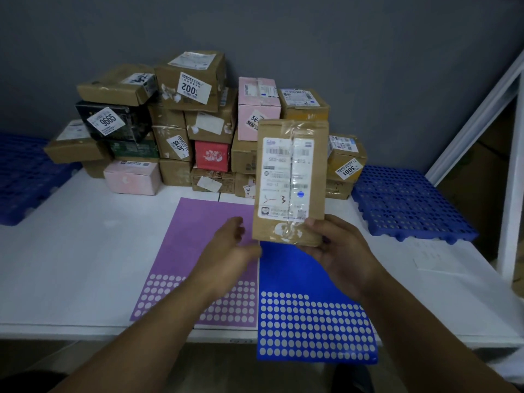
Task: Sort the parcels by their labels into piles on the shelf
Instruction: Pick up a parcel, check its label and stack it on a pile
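My right hand (341,252) grips the bottom end of a flat brown cardboard parcel (317,165) and holds it upright above the white shelf (85,251). Its white shipping label carries a blue dot sticker and the handwritten mark "3-3". My left hand (229,248) hovers just left of the parcel's lower edge, fingers relaxed, holding nothing. Behind the parcel stands a pile of parcels (184,123) against the grey wall: brown boxes, two pink ones, a red one and a black one.
A purple sticker sheet (192,236) and a blue sticker sheet (306,316) lie flat on the shelf under my hands. Blue perforated plastic mats sit at the left (25,177) and right (408,202). A white shelf frame post (510,180) rises at the right.
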